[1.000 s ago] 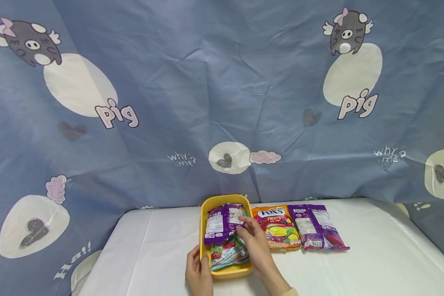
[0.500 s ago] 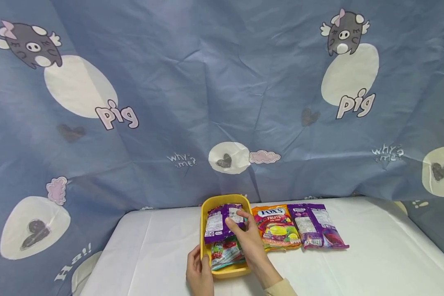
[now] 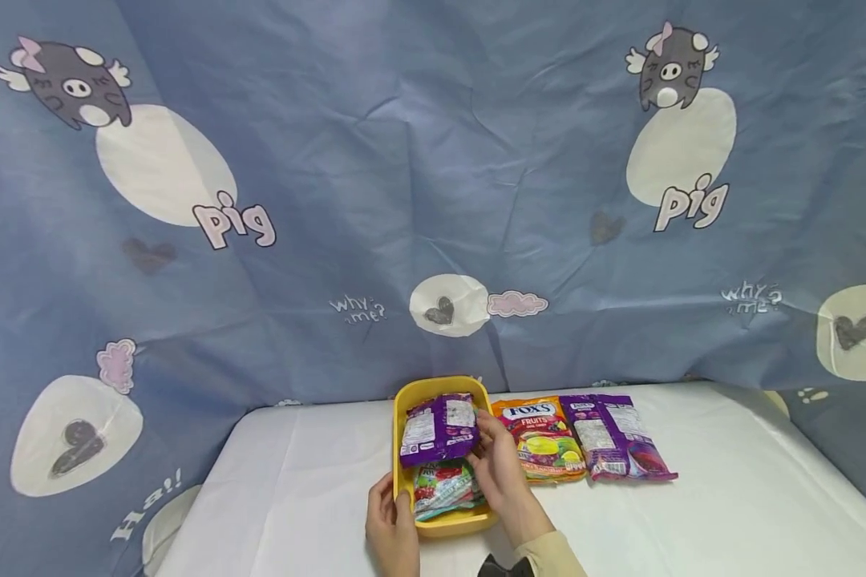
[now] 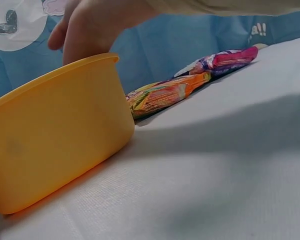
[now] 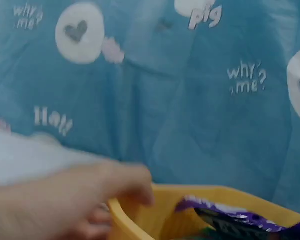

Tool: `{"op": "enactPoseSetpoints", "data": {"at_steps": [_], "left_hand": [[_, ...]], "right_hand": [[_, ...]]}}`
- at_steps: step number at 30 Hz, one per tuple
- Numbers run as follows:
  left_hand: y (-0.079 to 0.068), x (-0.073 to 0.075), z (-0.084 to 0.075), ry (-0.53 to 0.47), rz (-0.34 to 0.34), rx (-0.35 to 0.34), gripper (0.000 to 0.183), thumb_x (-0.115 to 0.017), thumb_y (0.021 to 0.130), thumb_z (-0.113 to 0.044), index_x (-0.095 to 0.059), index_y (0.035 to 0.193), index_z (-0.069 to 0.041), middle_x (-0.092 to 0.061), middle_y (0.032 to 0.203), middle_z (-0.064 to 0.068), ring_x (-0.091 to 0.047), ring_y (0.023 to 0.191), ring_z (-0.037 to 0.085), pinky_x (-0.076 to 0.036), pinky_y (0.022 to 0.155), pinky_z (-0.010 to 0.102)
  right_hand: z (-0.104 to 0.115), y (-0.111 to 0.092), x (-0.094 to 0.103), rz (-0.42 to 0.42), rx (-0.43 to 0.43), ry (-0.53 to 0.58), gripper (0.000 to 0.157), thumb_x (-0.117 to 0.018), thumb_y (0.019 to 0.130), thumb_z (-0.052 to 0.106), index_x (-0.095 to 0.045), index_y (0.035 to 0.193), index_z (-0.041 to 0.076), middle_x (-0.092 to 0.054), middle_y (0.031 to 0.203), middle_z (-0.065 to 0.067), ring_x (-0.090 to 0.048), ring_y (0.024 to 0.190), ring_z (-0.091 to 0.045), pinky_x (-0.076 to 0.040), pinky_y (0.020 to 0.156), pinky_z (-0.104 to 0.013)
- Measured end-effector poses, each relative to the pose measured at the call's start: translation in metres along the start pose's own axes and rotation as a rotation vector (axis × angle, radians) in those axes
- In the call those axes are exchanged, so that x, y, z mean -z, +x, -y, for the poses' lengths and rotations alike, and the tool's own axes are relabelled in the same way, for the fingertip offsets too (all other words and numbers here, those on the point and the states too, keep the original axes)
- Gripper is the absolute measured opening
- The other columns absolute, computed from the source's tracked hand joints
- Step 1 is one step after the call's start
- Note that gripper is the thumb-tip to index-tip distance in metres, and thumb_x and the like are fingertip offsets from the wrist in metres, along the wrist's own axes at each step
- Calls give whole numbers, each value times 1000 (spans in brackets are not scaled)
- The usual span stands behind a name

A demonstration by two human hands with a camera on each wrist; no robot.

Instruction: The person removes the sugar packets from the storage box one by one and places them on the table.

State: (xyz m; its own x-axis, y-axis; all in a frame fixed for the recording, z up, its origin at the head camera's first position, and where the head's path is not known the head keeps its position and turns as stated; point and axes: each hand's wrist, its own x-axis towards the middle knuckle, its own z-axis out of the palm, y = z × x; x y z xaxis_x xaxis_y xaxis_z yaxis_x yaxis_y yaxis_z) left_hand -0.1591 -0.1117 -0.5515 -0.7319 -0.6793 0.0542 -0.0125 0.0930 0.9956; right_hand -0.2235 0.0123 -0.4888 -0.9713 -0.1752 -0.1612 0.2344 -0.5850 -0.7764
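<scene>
A yellow plastic bin (image 3: 456, 527) stands on the white tabletop, and my left hand (image 3: 392, 521) grips its left wall near the front, thumb over the rim. In the bin, a purple candy bag (image 3: 440, 429) lies toward the back, partly over a green and red candy bag (image 3: 443, 487). My right hand (image 3: 503, 477) reaches over the right rim and pinches the purple bag's right edge, fingers partly hidden behind the bag. In the right wrist view the purple bag (image 5: 240, 217) tilts up beside the bin's wall. The left wrist view shows the right hand (image 4: 95, 30) dipping behind the rim.
Right of the bin lie an orange Fox's fruit candy bag (image 3: 540, 441) and, touching it, another purple candy bag (image 3: 621, 439). A blue cloth (image 3: 296, 200) with pig prints hangs behind the table (image 3: 296, 481).
My right hand has shifted from on top of the purple bag to its right edge, thumb now lower. The bag's front has lifted and turned slightly. The left hand stays at the bin.
</scene>
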Motion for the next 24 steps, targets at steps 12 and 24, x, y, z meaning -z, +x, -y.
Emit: {"op": "enactPoseSetpoints", "data": {"at_steps": [12,24], "left_hand": [[0,2,2,2,17,-37,32,-54,80,-4,-57,111,-12,-62,107,12,-59,100,23,-38,75,-1],[1,0,4,39,7,-41,33,-55,79,-3,-57,110,-12,-63,107,9,-56,89,-2,-39,74,1]], "right_hand": [[-6,31,6,40,-33,-276,38,-27,96,16,-30,133,6,-31,135,-21,-44,116,-27,-42,95,-37],[5,38,12,184,-67,-603,75,-51,70,0,-26,138,20,-30,131,-19,-49,101,-24,-47,78,-31]]}}
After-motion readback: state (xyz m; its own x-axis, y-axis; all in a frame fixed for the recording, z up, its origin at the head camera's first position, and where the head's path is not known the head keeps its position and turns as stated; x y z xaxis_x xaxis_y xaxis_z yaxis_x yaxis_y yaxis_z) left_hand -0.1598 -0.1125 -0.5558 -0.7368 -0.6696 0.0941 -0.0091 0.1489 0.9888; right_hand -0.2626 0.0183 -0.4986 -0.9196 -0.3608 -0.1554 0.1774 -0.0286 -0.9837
